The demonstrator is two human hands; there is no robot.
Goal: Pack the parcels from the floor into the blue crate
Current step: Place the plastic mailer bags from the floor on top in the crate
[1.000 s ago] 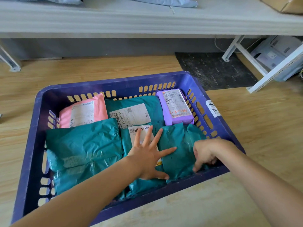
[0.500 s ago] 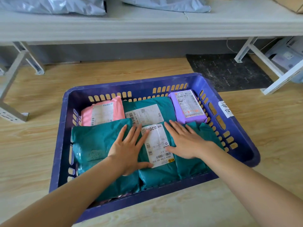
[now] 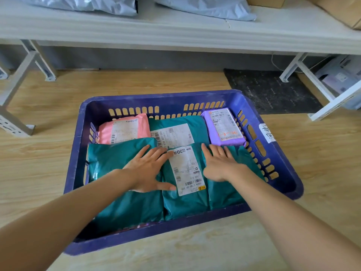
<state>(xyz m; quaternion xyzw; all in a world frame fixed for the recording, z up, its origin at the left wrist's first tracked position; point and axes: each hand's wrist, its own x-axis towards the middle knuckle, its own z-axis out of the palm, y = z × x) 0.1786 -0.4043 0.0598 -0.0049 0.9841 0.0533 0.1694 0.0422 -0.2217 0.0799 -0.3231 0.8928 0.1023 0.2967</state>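
The blue crate (image 3: pixel 281 173) stands on the wooden floor, filled with parcels. At its back lie a pink parcel (image 3: pixel 122 128), a teal parcel with a white label (image 3: pixel 175 132) and a purple parcel (image 3: pixel 224 126). In front lie several teal parcels; the middle one (image 3: pixel 185 200) carries a long white label. My left hand (image 3: pixel 150 171) rests flat with straight fingers on the left teal parcel (image 3: pixel 113 163), its thumb at the label's edge. My right hand (image 3: pixel 220 165) lies flat on the right teal parcel (image 3: pixel 226 194).
A low white shelf (image 3: pixel 175 34) runs across the back with grey bags (image 3: pixel 205 6) and cardboard boxes (image 3: pixel 341 10) on it. Its metal legs (image 3: pixel 29 61) stand left and right. A dark mat (image 3: pixel 269 90) lies behind the crate.
My right hand has uncurled from the front right parcel's edge and now lies flat further up. My left hand has shifted left off the label. The view has pulled back.
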